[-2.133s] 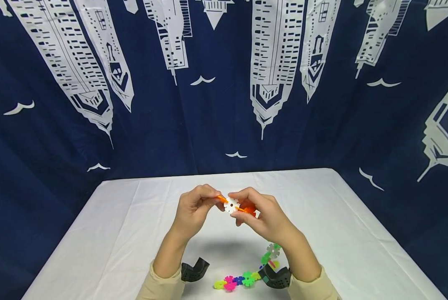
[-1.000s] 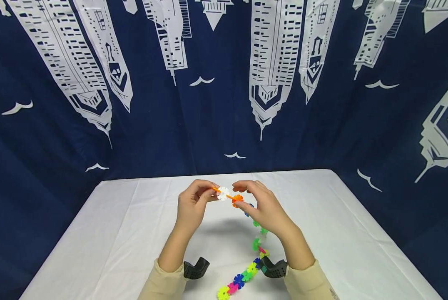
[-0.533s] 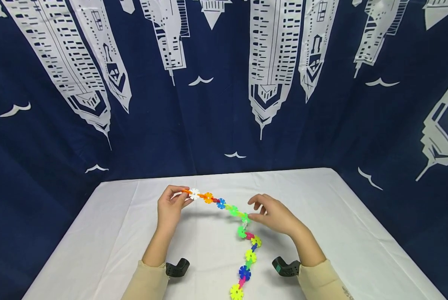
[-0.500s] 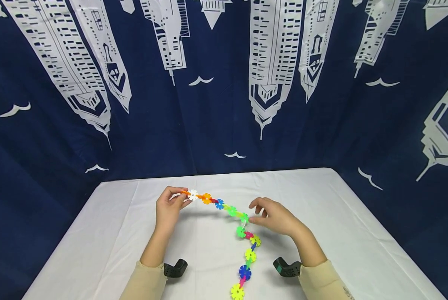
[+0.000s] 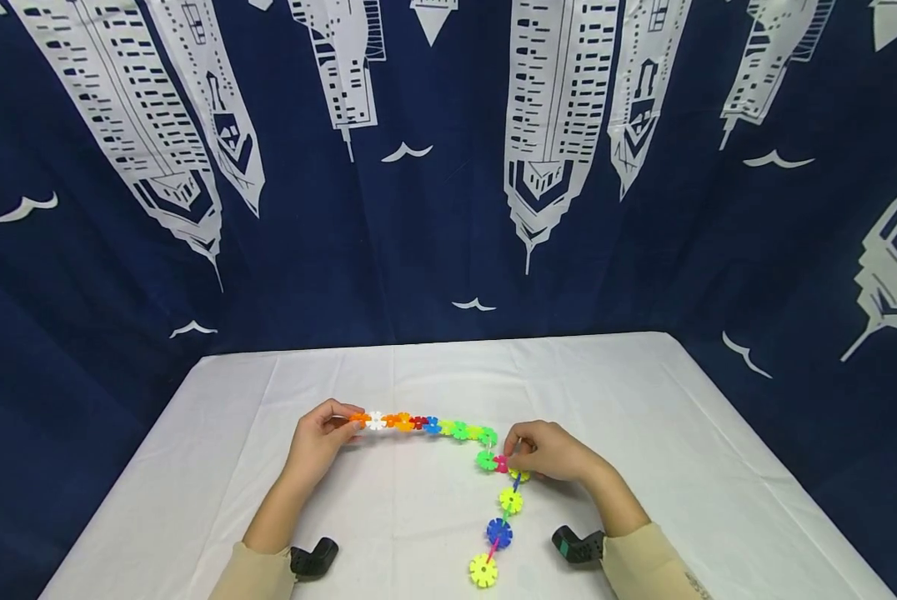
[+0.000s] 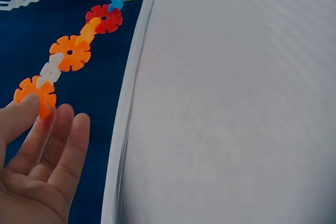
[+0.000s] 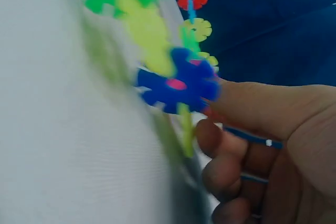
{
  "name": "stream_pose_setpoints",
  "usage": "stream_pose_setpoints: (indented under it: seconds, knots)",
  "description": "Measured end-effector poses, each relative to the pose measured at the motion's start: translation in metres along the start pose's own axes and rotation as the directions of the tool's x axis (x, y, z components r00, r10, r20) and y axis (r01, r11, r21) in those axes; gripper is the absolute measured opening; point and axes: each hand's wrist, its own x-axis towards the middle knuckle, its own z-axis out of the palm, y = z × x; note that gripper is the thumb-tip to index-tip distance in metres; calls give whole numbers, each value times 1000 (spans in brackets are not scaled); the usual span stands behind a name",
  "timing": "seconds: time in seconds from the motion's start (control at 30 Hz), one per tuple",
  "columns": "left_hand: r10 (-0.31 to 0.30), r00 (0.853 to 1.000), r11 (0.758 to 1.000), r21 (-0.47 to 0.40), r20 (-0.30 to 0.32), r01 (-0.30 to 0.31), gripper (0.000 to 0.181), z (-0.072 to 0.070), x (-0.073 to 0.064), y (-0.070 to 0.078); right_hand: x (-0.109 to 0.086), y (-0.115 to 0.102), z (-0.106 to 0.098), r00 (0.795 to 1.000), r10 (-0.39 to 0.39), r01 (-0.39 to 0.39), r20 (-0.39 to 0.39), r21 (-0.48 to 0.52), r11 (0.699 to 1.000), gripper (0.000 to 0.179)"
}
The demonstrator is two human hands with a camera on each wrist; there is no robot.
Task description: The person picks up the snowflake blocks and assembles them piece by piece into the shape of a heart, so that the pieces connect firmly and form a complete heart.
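A chain of notched, flower-shaped plastic discs in many colours, pushed together edge to edge, bends across the table. My left hand (image 5: 317, 442) pinches the orange disc (image 6: 34, 95) at its far-left end between thumb and finger. From there a white disc (image 5: 376, 421), more orange ones, a red disc (image 6: 104, 19) and a blue one follow towards the right. My right hand (image 5: 549, 452) grips the chain near the bend, by the pink disc (image 5: 501, 464); its fingertips partly cover a yellow disc. In the right wrist view a dark blue disc (image 7: 178, 82) overlaps the thumb tip.
The chain's tail hangs towards me, with a blue disc (image 5: 499, 533) and a yellow end disc (image 5: 483, 571). White cloth covers the table (image 5: 216, 467). A dark blue curtain (image 5: 418, 250) printed with white buildings stands behind its far edge. Black wrist devices (image 5: 315, 557) sit at both sleeves.
The hands were close together at a white disc; the left has since drawn the chain's end leftward and lowered it. The right hand let go, then took hold further along the chain.
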Motion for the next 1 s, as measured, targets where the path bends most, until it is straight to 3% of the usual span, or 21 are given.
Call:
stream_pose_setpoints:
  seconds: [0.13, 0.27, 0.43, 0.57, 0.67, 0.77, 0.83, 0.9, 1.0]
  knots:
    - [-2, 996, 996, 88, 91, -6, 13, -6, -5, -1, 5, 4, 4, 991, -14, 6, -130, -63, 998, 6]
    - [12, 977, 985, 168, 213, -49, 16, -10, -9, -4, 16, 7, 5, 954, 31, -73, -298, -129, 989, 9]
    - [-10, 931, 951, 292, 364, -104, 23, -8, -15, -8, 33, 15, 3, 899, 86, -150, -429, -118, 982, 6]
    - [-25, 882, 909, 378, 470, -176, 24, -4, -19, -7, 41, 22, 1, 873, 90, -135, -479, -61, 989, 4]
    - [-31, 849, 892, 398, 528, -215, 20, -2, -22, -4, 38, 26, -2, 860, 119, -130, -496, 11, 991, 10]
    - [-38, 841, 883, 411, 540, -225, 17, -2, -23, 3, 28, 27, -7, 850, 153, -153, -505, 42, 987, 16]
    - [-39, 850, 876, 427, 525, -224, 17, -2, -23, 7, 19, 26, -12, 851, 164, -172, -499, 32, 985, 17]
    - [-51, 859, 874, 438, 509, -208, 18, -2, -22, 11, 8, 24, -19, 867, 163, -186, -471, -2, 983, 15]
    - [-94, 854, 891, 425, 511, -157, 24, -1, -21, 16, -9, 18, -29, 933, 178, -185, -312, 9, 983, 15]
